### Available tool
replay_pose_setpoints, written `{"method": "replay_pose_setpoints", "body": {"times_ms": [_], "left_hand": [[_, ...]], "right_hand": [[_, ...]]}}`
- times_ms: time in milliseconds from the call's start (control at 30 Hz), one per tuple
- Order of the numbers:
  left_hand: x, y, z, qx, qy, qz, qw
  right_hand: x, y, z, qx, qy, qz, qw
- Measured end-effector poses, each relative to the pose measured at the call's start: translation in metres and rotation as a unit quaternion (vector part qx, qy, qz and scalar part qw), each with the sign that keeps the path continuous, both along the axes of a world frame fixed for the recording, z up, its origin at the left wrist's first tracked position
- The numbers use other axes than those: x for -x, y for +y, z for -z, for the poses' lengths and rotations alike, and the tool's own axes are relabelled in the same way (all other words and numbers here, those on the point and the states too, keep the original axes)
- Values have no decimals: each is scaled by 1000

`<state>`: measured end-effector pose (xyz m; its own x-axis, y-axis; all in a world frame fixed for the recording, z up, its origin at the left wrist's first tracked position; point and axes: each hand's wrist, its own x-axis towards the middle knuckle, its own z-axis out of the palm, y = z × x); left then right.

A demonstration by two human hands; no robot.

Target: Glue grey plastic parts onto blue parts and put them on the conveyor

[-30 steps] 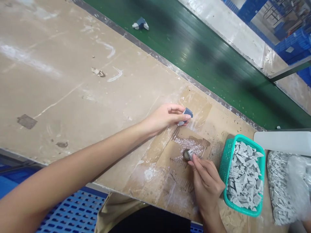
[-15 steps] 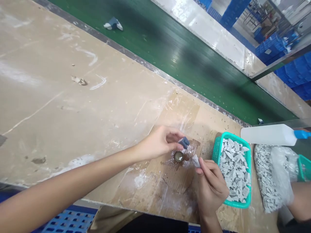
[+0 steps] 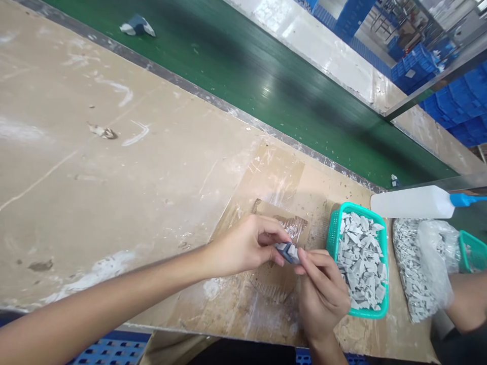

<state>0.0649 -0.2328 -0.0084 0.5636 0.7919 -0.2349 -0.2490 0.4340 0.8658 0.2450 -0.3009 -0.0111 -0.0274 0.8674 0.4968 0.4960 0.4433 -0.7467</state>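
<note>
Between thumb and fingers, my left hand (image 3: pixel 253 246) grips a small dark blue-grey block (image 3: pixel 283 252). My right hand (image 3: pixel 323 289) pinches a small pale grey piece (image 3: pixel 292 251) by its end and presses it against the block, so the two parts touch. Both hands are above a scrap of cardboard (image 3: pixel 274 284) with a shiny brown smear. Just right of my right hand stands a green plastic basket (image 3: pixel 384 284) full of pale grey pieces (image 3: pixel 361 253).
Behind the bench runs a green conveyor belt (image 3: pixel 266 91) carrying a blue-and-white piece (image 3: pixel 137 25). A white bottle with a blue cap (image 3: pixel 413 202) lies beyond the basket. At right are a clear bag of grey pieces (image 3: pixel 411 263) and another person's arm (image 3: pixel 467 301).
My hands have come together; the pale piece, held apart from the block before, now touches it. The small round cap on the cardboard is now hidden. The view has shifted slightly.
</note>
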Motion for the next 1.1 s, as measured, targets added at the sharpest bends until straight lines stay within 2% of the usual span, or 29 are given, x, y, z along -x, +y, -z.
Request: {"method": "replay_pose_setpoints", "body": {"times_ms": [200,300,467,633,833,967,1100], "left_hand": [[-2,-6,-4,-46,32,-35,998],[-3,-8,-8,-55,47,-53,996],[-2,-10,-15,-42,68,-35,996],[1,-8,-13,-16,106,-23,994],[8,0,-6,20,56,-8,998],[8,0,-7,38,1,7,999],[6,-8,-13,17,41,-37,998]], "right_hand": [[2,1,-3,-20,-24,-4,999],[4,-1,-7,-2,-32,-7,999],[10,-2,-18,2,-48,-5,999],[16,1,-24,-4,-79,-13,997],[0,16,-28,83,-105,-57,989],[-3,23,-33,138,-88,-144,976],[10,19,-31,135,-61,-190,971]]}}
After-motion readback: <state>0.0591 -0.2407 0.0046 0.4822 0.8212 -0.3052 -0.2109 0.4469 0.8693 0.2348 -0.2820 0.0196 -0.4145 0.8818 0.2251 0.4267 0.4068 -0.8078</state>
